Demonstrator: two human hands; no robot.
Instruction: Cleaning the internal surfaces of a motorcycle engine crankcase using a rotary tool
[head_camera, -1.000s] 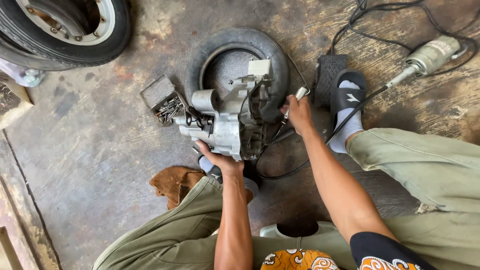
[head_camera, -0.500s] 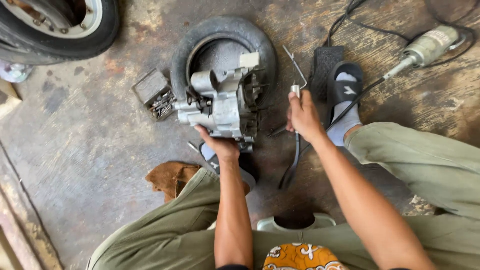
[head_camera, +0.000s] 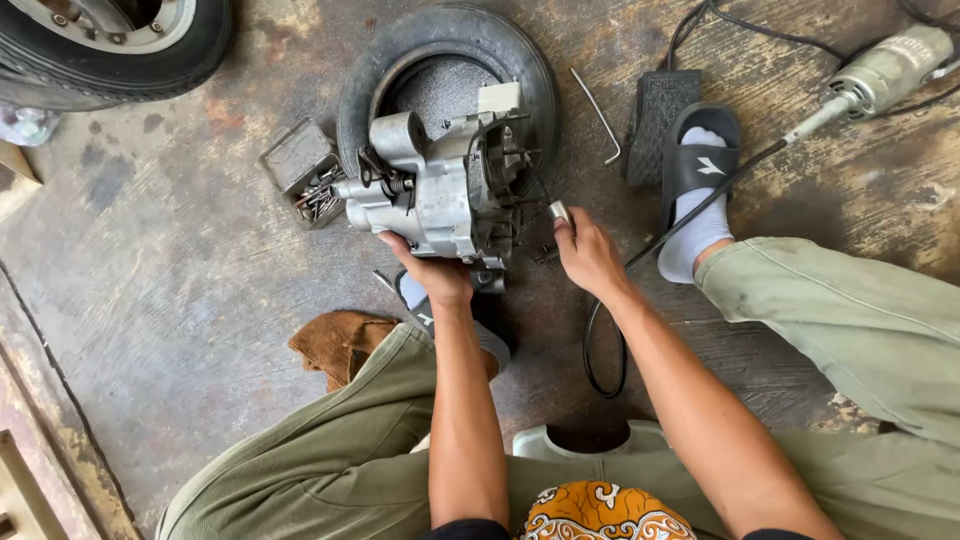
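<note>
The engine case (head_camera: 440, 190) under my left hand (head_camera: 432, 275) is dull grey metal, a bit greasy. The tyre (head_camera: 450, 45) beneath it is matt black rubber. The rag (head_camera: 340, 342) is brown cloth. The floor (head_camera: 170, 270) is rough, stained concrete.

A worn small tyre (head_camera: 520, 60) lies flat on the stained concrete floor (head_camera: 180, 260), with an open metal box of bits (head_camera: 303, 173) just beside its left edge. A larger wheel (head_camera: 110, 45) sits at the upper left corner (only partly in frame). An L-shaped hex key (head_camera: 597, 115) lies beside a black foot pedal (head_camera: 659, 112); a rotary tool handpiece (head_camera: 880, 72) trails cables at the upper right. A brown rag (head_camera: 340, 343) lies crumpled near the lower left.
</note>
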